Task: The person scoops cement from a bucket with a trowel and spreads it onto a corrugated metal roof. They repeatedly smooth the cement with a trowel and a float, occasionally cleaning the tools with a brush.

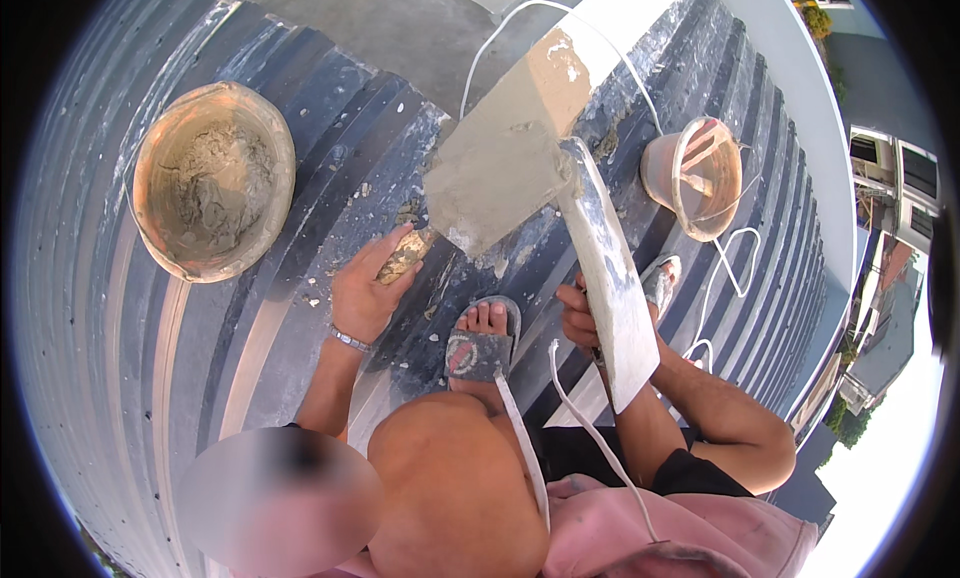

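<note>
Upper left, the large basin [285,163] appears to be plastic, its orange wall dulled by a dried grey crust; the mortar [215,178] inside is matt and lumpy; at centre, the mortar coat [490,193] is damp-looking and fairly smooth, ragged at its edges; the ribbed roof [110,308] resembles painted metal, glossy along its ridges, splattered elsewhere; right of centre, the board [622,318] is chalky white and streaked; the small bucket [657,173] looks like translucent plastic; lower right, the pink garment [690,528] is soft, matt cloth.
</note>
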{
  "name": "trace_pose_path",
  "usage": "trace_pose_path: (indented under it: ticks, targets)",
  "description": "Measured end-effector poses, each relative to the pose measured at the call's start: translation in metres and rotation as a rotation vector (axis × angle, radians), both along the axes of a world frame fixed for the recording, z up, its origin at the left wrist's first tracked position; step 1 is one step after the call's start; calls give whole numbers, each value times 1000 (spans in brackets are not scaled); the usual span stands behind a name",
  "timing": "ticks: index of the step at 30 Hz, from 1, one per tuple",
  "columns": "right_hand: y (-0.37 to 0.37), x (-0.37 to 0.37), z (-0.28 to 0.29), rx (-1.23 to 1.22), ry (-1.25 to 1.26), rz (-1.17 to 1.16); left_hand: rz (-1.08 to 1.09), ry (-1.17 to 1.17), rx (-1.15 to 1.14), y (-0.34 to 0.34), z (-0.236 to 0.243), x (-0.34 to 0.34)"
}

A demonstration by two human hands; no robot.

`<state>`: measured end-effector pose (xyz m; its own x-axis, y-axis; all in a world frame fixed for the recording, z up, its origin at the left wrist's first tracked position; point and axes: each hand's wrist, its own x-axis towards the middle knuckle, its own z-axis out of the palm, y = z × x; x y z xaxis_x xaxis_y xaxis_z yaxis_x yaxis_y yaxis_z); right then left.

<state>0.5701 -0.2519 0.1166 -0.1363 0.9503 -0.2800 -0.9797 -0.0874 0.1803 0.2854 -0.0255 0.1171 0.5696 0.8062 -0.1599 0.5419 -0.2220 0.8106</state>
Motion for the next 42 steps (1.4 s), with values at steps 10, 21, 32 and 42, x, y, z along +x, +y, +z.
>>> trace_pose_path:
  ticks: [10,21,32,42]
  targets:
    - [42,79,14,-743,-1122,9,300,-7,-646,4,1,-64]
    - [94,68,-56,-198,-2762,397,425,-355,-915,-21,9,-66]
    - [97,73,-48,-468,-2136,464,481,-674,-1030,-31,49,-97]
    - [88,92,-17,-690,-1286,467,642,-1368,-932,-2,113,-168]
